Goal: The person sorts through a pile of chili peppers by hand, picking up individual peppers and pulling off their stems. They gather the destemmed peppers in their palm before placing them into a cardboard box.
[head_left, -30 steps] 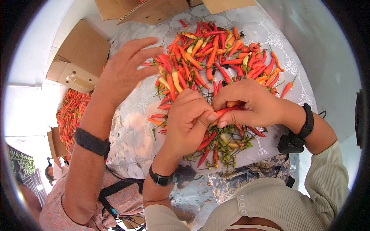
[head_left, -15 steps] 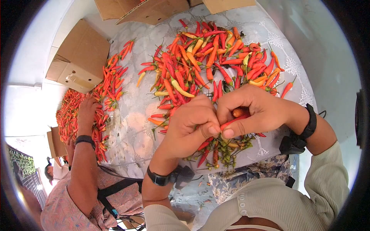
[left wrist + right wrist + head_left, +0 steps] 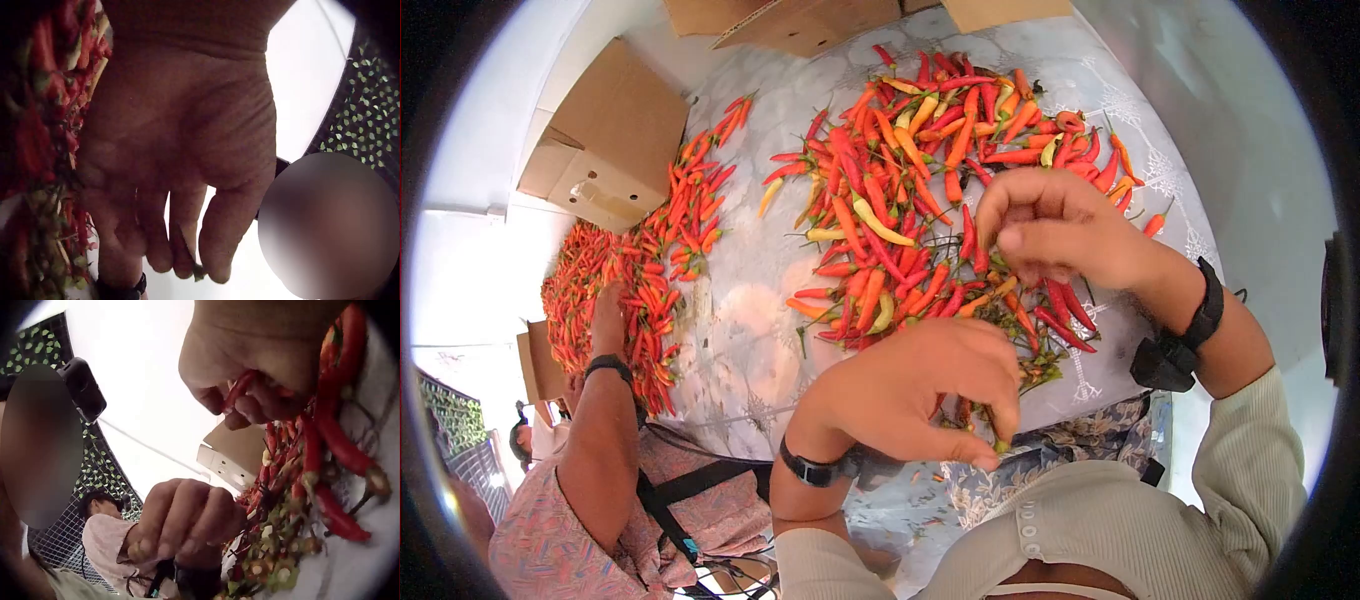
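Observation:
In the head view my left hand [image 3: 930, 385] is low over the table's near edge, close to my body. Its thumb and fingertip pinch a small green chili stem [image 3: 199, 273], best seen in the left wrist view. My right hand [image 3: 1070, 235] hovers at the right side of the chili pile [image 3: 890, 180], its fingers curled. A red chili [image 3: 240, 390] shows in those fingers in the right wrist view. Between the hands lies a heap of green stems [image 3: 1040, 368], partly covered by the left hand. Several red chilies [image 3: 1065, 315] lie beside it.
To the left, another person's arm [image 3: 600, 440] reaches into a larger heap of red chilies [image 3: 575, 290]. A cardboard box [image 3: 615, 140] stands behind that heap, and more boxes [image 3: 820, 25] line the far edge. A pale patterned cloth [image 3: 740, 300] covers the table.
My hands, together at a chili before, have parted: the left came down toward my body with the stem, the right rose. The other person's near hand went from the pile to the left heap.

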The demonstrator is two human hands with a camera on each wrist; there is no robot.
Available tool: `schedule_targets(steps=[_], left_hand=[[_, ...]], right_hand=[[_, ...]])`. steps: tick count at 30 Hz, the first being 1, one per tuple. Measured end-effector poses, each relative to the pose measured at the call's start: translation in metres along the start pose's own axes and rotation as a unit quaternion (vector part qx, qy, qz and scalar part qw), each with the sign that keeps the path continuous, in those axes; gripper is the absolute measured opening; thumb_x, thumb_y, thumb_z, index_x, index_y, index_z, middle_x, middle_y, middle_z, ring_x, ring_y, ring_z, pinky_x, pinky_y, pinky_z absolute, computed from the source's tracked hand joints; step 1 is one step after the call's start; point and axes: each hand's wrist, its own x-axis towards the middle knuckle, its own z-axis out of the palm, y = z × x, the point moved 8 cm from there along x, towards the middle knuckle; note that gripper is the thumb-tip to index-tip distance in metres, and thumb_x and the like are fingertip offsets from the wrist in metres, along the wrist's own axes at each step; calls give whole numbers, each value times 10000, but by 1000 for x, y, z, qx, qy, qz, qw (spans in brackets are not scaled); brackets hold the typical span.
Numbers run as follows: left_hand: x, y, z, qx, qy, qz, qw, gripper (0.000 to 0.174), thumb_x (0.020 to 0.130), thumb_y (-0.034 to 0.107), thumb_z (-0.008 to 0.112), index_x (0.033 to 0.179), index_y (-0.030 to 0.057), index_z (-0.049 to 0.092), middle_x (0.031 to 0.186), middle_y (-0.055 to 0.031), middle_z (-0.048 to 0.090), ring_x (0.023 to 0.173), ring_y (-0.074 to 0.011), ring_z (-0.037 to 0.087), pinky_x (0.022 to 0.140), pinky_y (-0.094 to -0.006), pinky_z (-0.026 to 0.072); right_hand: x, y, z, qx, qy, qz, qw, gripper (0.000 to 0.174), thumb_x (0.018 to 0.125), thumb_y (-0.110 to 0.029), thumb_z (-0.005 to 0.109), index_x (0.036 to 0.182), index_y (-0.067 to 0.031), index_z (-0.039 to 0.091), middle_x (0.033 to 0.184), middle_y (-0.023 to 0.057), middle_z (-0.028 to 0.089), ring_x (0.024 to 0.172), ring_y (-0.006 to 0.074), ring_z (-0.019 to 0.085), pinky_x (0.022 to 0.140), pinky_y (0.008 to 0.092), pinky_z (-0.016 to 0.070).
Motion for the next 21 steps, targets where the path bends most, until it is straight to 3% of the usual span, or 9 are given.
schedule_targets(steps=[2,5,8,10,12,13,15,18,21], left_hand=[[0,1,8,-5,-28,9,1000,207,738,226,775,804,60,672,761,-43,640,724,-244,580,681,-350,430],[-4,3,1,16,-4,-20,1000,218,762,236,760,816,46,667,807,-44,641,738,-228,585,682,-340,445],[-11,5,-32,85,154,-30,984,208,769,180,745,901,57,641,815,-38,620,755,-182,579,630,-301,445],[-31,-11,-58,13,382,-99,919,186,784,168,736,899,49,652,829,-42,628,765,-144,578,631,-279,441],[-51,-18,-81,113,517,-138,837,171,781,170,736,877,54,657,806,-56,615,763,-179,571,678,-310,444],[-55,-11,-90,252,536,-128,795,159,788,172,734,857,52,655,801,-59,608,753,-180,570,684,-302,445],[-60,7,-97,512,538,-99,663,151,804,176,729,818,48,652,793,-65,593,733,-182,569,695,-285,447],[-59,1,-102,551,511,-108,651,197,738,204,755,835,66,653,789,-76,565,802,-271,539,766,-392,426],[-53,-12,-103,559,484,-163,653,218,714,217,766,821,63,656,845,-91,562,851,-283,532,768,-397,425]], right_hand=[[2,0,-8,40,20,-4,999,220,903,-240,571,931,-23,580,641,19,550,437,31,407,389,186,287],[3,3,-15,55,69,3,996,232,927,-262,537,905,-33,570,605,4,512,398,22,335,371,184,239],[6,4,-17,60,83,-3,995,202,920,-243,579,876,-47,557,598,-20,480,407,13,319,374,179,225],[5,2,-15,31,98,-5,995,187,907,-221,621,860,-56,547,608,-37,468,420,4,304,376,176,209],[5,-5,-15,-34,99,-40,994,180,882,-200,664,853,-58,557,648,-46,480,481,4,351,422,173,263],[5,-9,-15,-65,100,-57,991,181,869,-189,685,849,-59,562,668,-50,486,512,3,375,446,172,290],[7,-7,-14,-104,92,-87,986,178,859,-186,697,837,-57,577,715,-47,512,599,14,431,527,183,347],[7,-3,-12,-120,72,-84,987,180,852,-191,708,824,-53,596,769,-39,544,704,32,483,631,205,396],[8,-1,-9,-100,59,-78,990,179,850,-191,710,825,-50,603,790,-34,564,725,38,493,651,211,405]])
